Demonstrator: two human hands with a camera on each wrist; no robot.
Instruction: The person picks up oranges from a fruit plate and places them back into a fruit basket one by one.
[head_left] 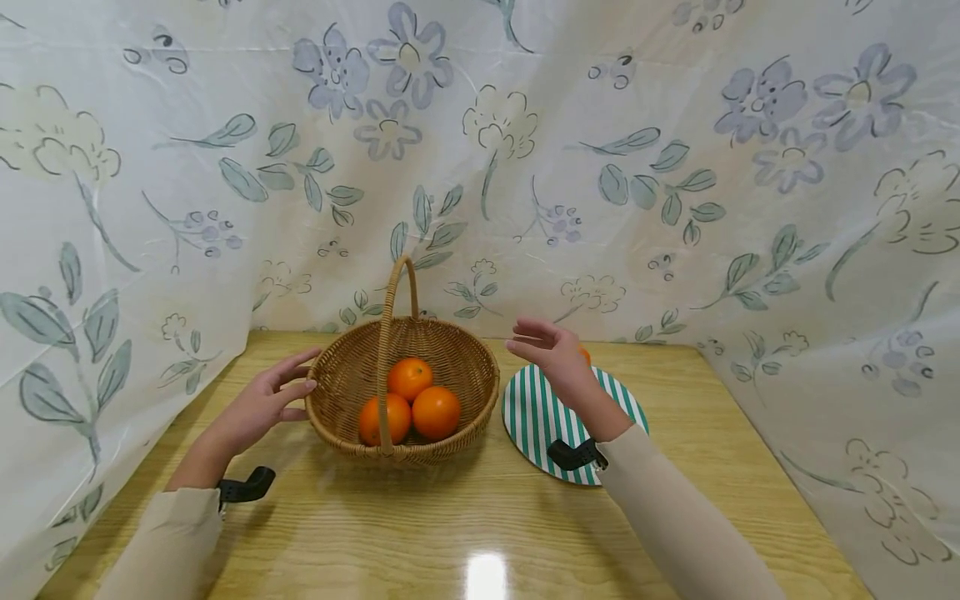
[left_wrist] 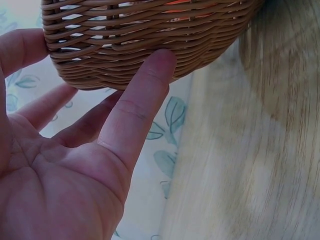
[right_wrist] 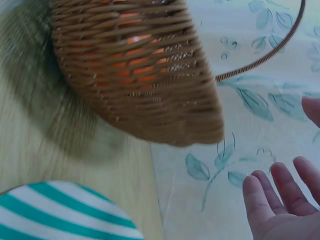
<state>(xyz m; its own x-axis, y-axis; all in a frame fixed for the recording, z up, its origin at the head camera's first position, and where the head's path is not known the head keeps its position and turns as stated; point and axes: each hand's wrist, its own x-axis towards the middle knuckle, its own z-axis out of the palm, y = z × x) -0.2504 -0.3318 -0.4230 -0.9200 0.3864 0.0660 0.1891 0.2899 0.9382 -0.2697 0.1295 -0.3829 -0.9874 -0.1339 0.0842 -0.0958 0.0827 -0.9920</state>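
Your basket (head_left: pixel 450 350) sits upright just left of the frame's centre, with three oranges (head_left: pixel 437 412) together in its lower half. Its arched handle (head_left: pixel 387 333) crosses in front of the left orange and hides a strip of it. Your left hand (head_left: pixel 258 408), left of centre, touches the basket's left side with thumb and fingers spread apart; the left wrist view shows the thumb laid along the weave. Your right hand (head_left: pixel 555 358) is raised to the right of the basket, apart from it, fingers loosely bent and holding nothing. It covers the upper part of a round green-and-white striped mat (head_left: pixel 532 417), right of centre, and mostly blocks your view of an orange item (head_left: pixel 584 356) at the mat's top edge. A black wrist mount (head_left: pixel 573 456) and your right sleeve (head_left: pixel 675 508) hide more of the mat's lower right. A second black mount (head_left: pixel 247 485) juts from your left wrist, lower left. Around the wooden table (head_left: pixel 360 517), a cloth (head_left: pixel 525 250) printed with flowers and leaves fills the top and both sides.
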